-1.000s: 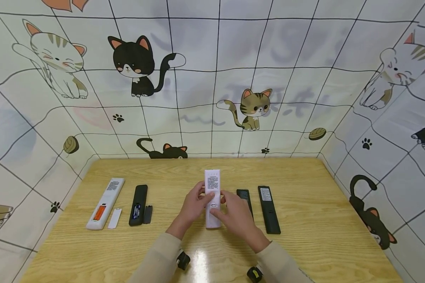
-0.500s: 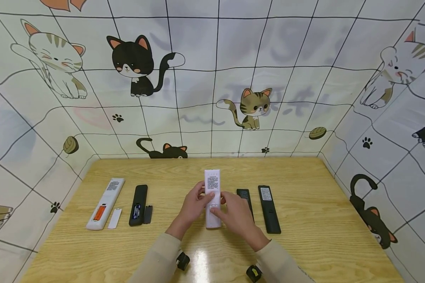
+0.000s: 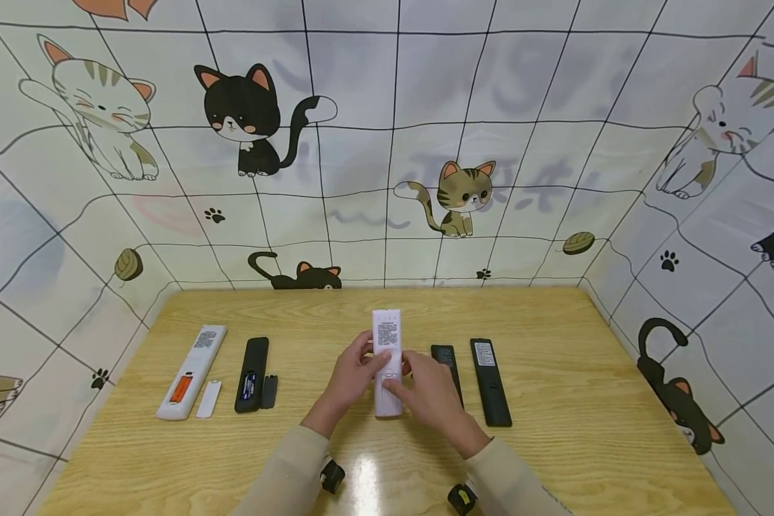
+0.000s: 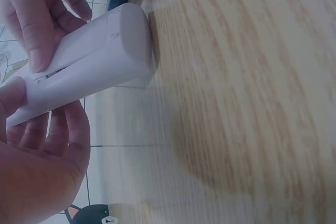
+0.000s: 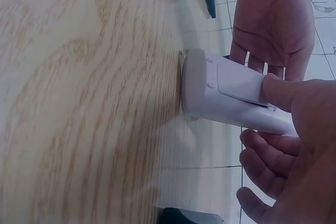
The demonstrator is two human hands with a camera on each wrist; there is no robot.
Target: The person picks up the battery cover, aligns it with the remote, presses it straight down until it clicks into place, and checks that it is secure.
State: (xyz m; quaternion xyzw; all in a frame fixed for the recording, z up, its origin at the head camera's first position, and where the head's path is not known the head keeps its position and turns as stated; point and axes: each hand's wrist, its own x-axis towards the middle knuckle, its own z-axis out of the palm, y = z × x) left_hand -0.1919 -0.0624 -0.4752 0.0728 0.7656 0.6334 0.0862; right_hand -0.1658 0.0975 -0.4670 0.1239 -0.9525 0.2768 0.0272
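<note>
A white remote control (image 3: 387, 333) is held back side up over the middle of the table, its printed label toward the far end. My left hand (image 3: 350, 374) grips its left side, thumb on the back and fingers underneath. My right hand (image 3: 433, 393) holds the other side, its thumb pressing the battery cover (image 5: 239, 81). A thin dark gap runs along one edge of that cover, as both wrist views show. The remote's near end (image 4: 137, 38) is at or just above the wood; I cannot tell whether it touches. The battery compartment is hidden under the cover.
Left on the table (image 3: 387, 466) lie a white remote (image 3: 196, 358) with an orange battery, its loose cover (image 3: 209, 398), a black remote (image 3: 253, 365) with exposed batteries, and its cover (image 3: 269, 391). Rightward lie a dark remote (image 3: 446, 355), partly hidden, and a black one (image 3: 492, 390).
</note>
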